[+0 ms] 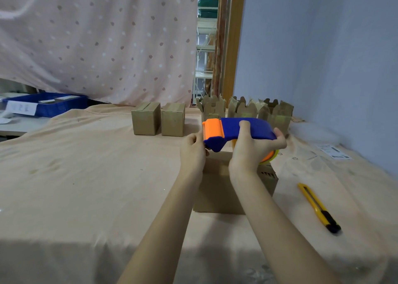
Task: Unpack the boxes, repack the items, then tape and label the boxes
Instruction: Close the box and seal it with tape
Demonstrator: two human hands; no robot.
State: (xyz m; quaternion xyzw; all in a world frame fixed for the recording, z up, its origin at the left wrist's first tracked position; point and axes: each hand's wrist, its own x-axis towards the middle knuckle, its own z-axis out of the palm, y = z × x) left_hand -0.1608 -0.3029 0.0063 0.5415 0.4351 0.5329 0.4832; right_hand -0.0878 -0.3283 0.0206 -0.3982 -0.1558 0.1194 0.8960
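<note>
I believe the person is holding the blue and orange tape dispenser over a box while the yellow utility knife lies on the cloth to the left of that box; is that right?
Not quite: the head view shows the yellow utility knife lying on the cloth to the right of the box, not the left. The right hand does hold the tape dispenser over that box.

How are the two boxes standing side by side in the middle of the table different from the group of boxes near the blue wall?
The two middle boxes have their top flaps folded flat and closed; the boxes by the wall have their flaps standing up, open. The middle pair stand in plain view, while the tape dispenser in the right hand partly hides the ones by the wall. Both groups are plain brown cardboard and of similar size.
</note>
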